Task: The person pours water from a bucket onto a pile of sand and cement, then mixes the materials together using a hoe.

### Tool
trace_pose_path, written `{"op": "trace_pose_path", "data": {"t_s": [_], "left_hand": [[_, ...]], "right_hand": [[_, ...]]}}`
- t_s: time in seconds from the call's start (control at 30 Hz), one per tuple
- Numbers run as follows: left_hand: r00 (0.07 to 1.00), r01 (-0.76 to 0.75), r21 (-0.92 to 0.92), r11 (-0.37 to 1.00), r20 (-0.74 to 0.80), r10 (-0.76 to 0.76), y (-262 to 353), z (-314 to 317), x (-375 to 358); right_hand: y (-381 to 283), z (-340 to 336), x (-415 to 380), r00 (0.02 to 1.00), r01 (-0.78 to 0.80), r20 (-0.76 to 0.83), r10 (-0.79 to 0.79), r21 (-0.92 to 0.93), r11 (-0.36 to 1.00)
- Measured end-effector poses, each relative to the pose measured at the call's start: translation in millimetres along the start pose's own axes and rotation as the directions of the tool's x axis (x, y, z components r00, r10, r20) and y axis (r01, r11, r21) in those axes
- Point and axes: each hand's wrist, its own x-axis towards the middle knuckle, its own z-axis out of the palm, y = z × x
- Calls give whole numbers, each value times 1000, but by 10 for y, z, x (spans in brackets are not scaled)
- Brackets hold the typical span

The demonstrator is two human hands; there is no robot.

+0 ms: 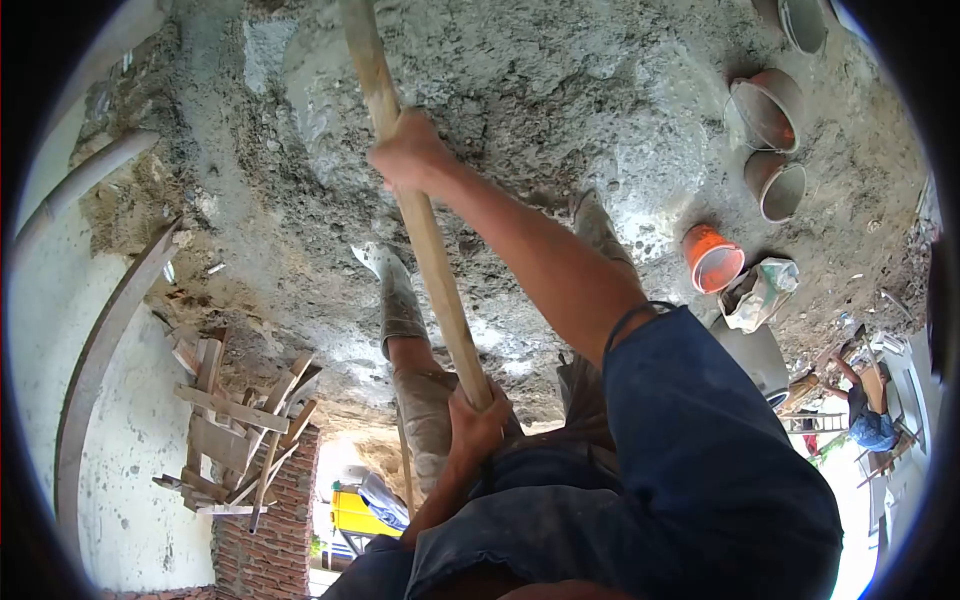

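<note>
A long wooden handle (432,255) slants from my waist up past the top edge of the view, so whatever is at its far end is out of sight. My right hand (415,153) is closed around it farther up, the arm stretched forward. Close to my body, my left hand (478,422) grips the handle's near end. Beneath lies rough grey ground (500,110), covered with what looks like wet mortar or cement. My boots (395,290), smeared with grey, stand apart on either side of the handle.
To the right stand an orange bucket (712,258), several darker buckets (770,110) and a crumpled sack (760,295). Scrap wood (240,430) is piled at left beside a pale wall (130,480) and brickwork (265,500). Another person (870,405) is at the far right.
</note>
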Motion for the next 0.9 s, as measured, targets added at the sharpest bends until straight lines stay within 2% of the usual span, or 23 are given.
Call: {"op": "trace_pose_path", "data": {"t_s": [0.03, 0.07, 0.1, 0.17, 0.2, 0.27, 0.3, 0.37, 0.4, 0.43, 0.47, 0.5, 0.53, 0.57, 0.6, 0.63, 0.67, 0.7, 0.73, 0.8, 0.87, 0.9], "left_hand": [[997, 25, 3, 1000, 67, -25, -39, -46, -363], [993, 41, 111, 993, 102, -52, -225, -160, -647], [989, 38, 212, 977, 128, -67, -382, -247, -812], [982, 84, 398, 914, 124, -144, -258, -231, -1201], [984, 75, 394, 916, 122, -133, -215, -232, -1198], [959, -29, 400, 916, 271, -88, -210, -292, -1221], [949, -116, 439, 891, 314, -31, -237, -340, -1051], [911, -293, 492, 820, 403, 84, -67, -388, -298], [884, -435, 559, 706, 413, 218, 218, -381, 114], [882, -456, 665, 591, 425, 203, 619, -388, 500], [834, -552, 684, 477, 454, 314, 886, -438, 800], [834, -551, 695, 462, 446, 323, 1059, -588, 802], [837, -545, 710, 446, 432, 337, 1219, -801, 758], [881, -467, 775, 425, 368, 297, 1207, -1093, 627], [925, -370, 835, 408, 290, 245, 1069, -1446, 383], [944, -322, 848, 421, 255, 208, 790, -1862, 298], [954, -292, 861, 417, 228, 197, 521, -2274, 405], [952, -291, 860, 420, 217, 215, 316, -2629, 491], [956, -281, 857, 432, 212, 203, 74, -2913, 429], [970, -218, 846, 487, 133, 202, -212, -3227, 194], [977, -193, 844, 500, 117, 180, -614, -3412, -202], [975, -192, 862, 469, 111, 194, -728, -3363, -535]], "right_hand": [[338, 101, -140, 999, -36, 6, 36, 61, 998], [417, 71, -499, 992, -128, -1, 130, 142, 982], [627, 85, -683, 991, -127, -16, 131, 151, 980], [725, -163, -1178, 983, -179, 32, 181, 372, 911], [740, -342, -1408, 974, -206, 13, 224, 450, 869], [827, -655, -1581, 947, -183, -138, 289, 510, 841], [756, -861, -1617, 892, -131, -289, 348, 570, 811], [829, -1341, -1386, 870, 83, -433, 238, 602, 794], [734, -1536, -1186, 844, 127, -480, 242, 616, 778], [750, -1763, -818, 838, 203, -503, 213, 650, 733], [808, -1859, -572, 829, 275, -528, 185, 673, 687], [893, -1699, -486, 829, 272, -530, 178, 661, 700], [963, -1444, -348, 867, 212, -448, 218, 728, 652], [998, -1154, -189, 900, 146, -356, 250, 788, 599], [1053, -572, -224, 875, 61, -307, 375, 838, 542], [1136, -49, -341, 889, 78, -307, 341, 834, 547], [1150, 378, -418, 837, 23, -311, 450, 841, 540], [1179, 701, -588, 873, 4, -246, 422, 868, 497], [1260, 952, -806, 925, 41, -196, 326, 903, 427], [1354, 1268, -1271, 958, 35, -150, 244, 907, 419], [1254, 1411, -1828, 932, -18, -117, 342, 929, 368], [1179, 1417, -2131, 939, -18, -124, 321, 914, 405]]}}
